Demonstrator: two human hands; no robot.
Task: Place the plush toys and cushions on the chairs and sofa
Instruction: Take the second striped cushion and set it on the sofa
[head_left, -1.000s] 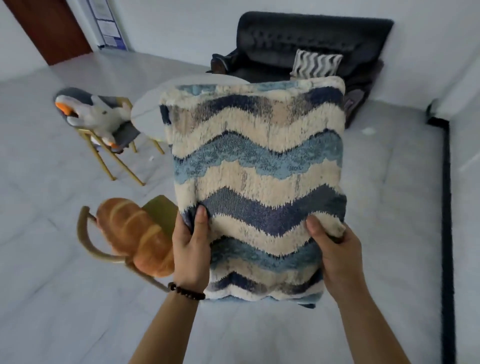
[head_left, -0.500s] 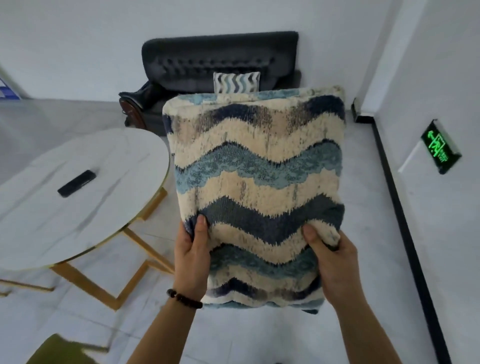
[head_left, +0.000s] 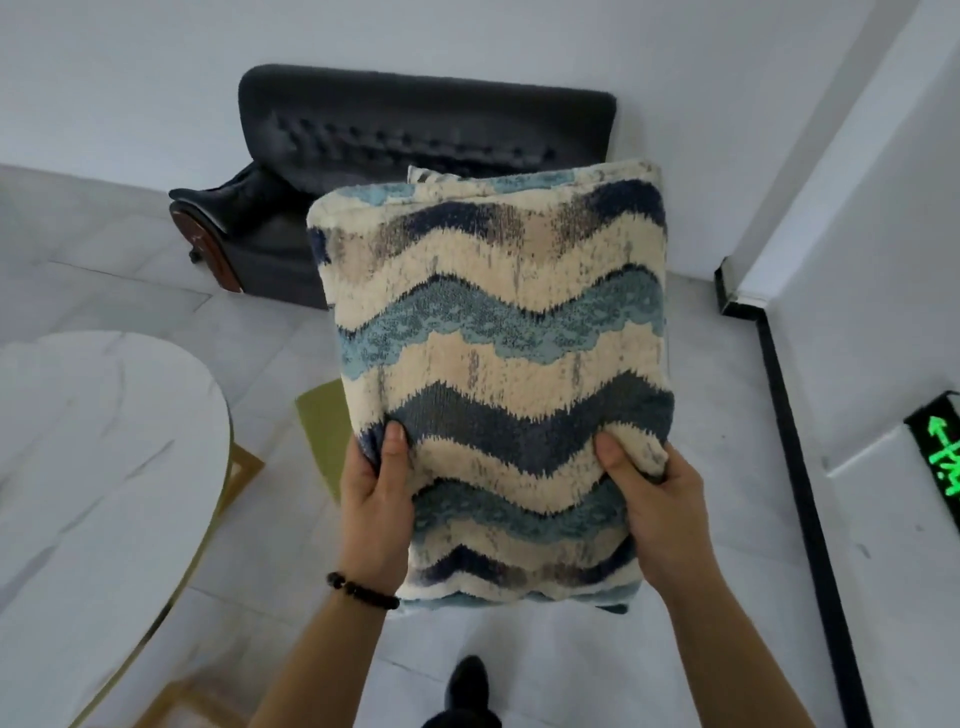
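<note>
Compared with half a second ago, the black tufted sofa (head_left: 415, 119) is showing larger and straight beyond the hands. The round marble table (head_left: 93, 467) is sitting lower and to the left of the left hand (head_left: 374, 499), and the dark object seen on it is no longer showing. The grip is holding unchanged: the left hand and right hand (head_left: 660, 509) are each clamping a side edge of the wave-striped cushion (head_left: 498, 364), thumbs pressing the front face, fingers out of sight behind. The cushion is standing upright in the air between the hands, face toward the camera, its long axis running from the wrists up toward the sofa, stripes crossing side to side. It is hiding much of the sofa seat and nearly all of a second cushion (head_left: 431, 175) there. A green chair seat (head_left: 324, 431) is lying just left of the left hand. A green-lit exit sign (head_left: 943, 447) is glowing well right of the right hand.
</note>
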